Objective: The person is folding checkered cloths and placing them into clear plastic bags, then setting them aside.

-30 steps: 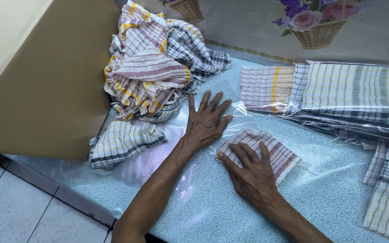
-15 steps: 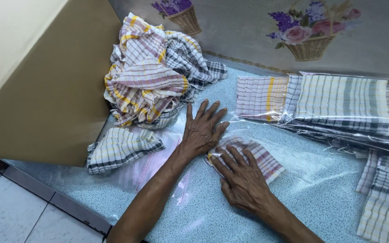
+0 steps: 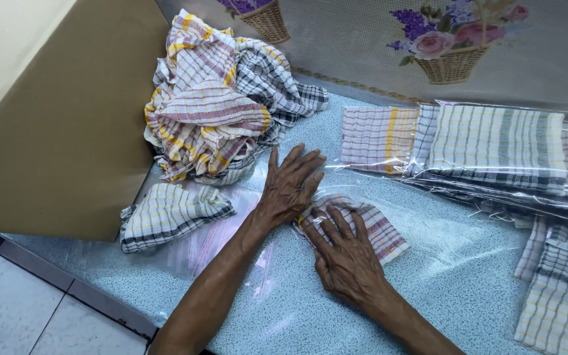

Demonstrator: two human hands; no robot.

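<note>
Sliding closer together since a moment ago, the left hand and right hand are now pressing on the small folded cloth, which was more exposed earlier. Both are lying flat, fingers spread, gripping nothing. The cloth is showing red and white checks with thin yellow lines, sitting in a clear bag on the speckled blue counter. A heap of loose checked cloths is lying just behind the left hand, bagged cloths are stacking to the right, and another folded cloth is resting nearby.
</note>
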